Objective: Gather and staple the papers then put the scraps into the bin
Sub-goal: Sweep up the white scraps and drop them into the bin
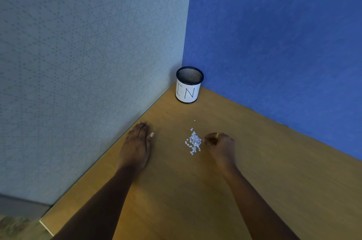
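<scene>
A small heap of white paper scraps (193,141) lies on the wooden desk (264,171). My right hand (220,143) rests just to the right of the heap, fingers curled and touching its edge; whether it grips any scraps is hidden. My left hand (137,143) lies flat on the desk, palm down, to the left of the heap and close to the grey wall. The bin (189,85), a black mesh cup wrapped in white paper with letters on it, stands upright in the far corner, beyond the heap. No sheets of paper or stapler are in view.
A grey partition (88,73) borders the desk on the left and a blue partition (284,34) on the right; they meet behind the bin. The desk's near left corner (42,220) shows at the lower left, with floor beyond it.
</scene>
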A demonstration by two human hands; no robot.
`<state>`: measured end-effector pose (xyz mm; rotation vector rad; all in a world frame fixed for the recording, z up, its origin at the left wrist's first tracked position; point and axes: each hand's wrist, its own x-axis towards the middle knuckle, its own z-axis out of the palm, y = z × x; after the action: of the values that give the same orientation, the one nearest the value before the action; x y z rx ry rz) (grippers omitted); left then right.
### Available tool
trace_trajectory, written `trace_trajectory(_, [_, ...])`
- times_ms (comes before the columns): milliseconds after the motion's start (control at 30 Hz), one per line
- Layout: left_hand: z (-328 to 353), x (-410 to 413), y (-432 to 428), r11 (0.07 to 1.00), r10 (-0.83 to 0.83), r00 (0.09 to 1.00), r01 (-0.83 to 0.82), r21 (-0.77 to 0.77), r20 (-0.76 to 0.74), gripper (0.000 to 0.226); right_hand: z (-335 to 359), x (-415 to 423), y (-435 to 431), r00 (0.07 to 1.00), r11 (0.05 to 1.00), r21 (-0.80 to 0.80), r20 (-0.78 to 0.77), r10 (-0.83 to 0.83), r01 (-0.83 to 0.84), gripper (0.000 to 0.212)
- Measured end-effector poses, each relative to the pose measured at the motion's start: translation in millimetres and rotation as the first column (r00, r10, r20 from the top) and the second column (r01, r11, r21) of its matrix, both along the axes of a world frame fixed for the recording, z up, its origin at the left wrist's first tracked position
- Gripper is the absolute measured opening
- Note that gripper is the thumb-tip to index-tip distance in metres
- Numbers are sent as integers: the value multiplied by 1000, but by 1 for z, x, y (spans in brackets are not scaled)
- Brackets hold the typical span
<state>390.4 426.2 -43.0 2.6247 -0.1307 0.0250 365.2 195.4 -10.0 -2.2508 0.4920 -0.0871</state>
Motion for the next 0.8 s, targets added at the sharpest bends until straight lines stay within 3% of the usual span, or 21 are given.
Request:
trace_trajectory(33, [0, 0, 0, 1000, -1, 1000, 1, -3, 5, 48, 1, -1, 1, 997, 998, 55, -78, 14, -9, 15])
trace_trajectory(100, [2, 0, -1, 1000, -3, 1000, 3, -7, 12, 47, 2, -2, 6, 974, 992, 121, -218, 56, -29, 33])
trace_trajectory(200, [1, -1, -1, 1000, -9, 1000, 9, -4, 18, 47, 1, -1, 17, 957, 987, 146, -268, 107, -70, 56])
trace_trajectory(500, [1, 0, -1, 1000, -3, 1000, 3, -9, 6, 48, -1, 18, 31, 992, 961, 275, -126, -6, 41, 52])
trace_trajectory(633, [1, -1, -1, 1000, -5, 1000, 5, -2, -1, 49, -2, 28, 33, 1000, 961, 276, -5, -27, 28, 36])
trace_trajectory(733, [1, -1, -2, 1000, -4, 1000, 4, 7, -5, 50, -2, 34, 30, 995, 991, 133, 95, -5, -8, 21])
trace_trajectory(800, [1, 0, -2, 1000, -3, 1000, 3, 6, -9, 50, -2, 37, 27, 993, 998, -29, 105, 59, -57, 23])
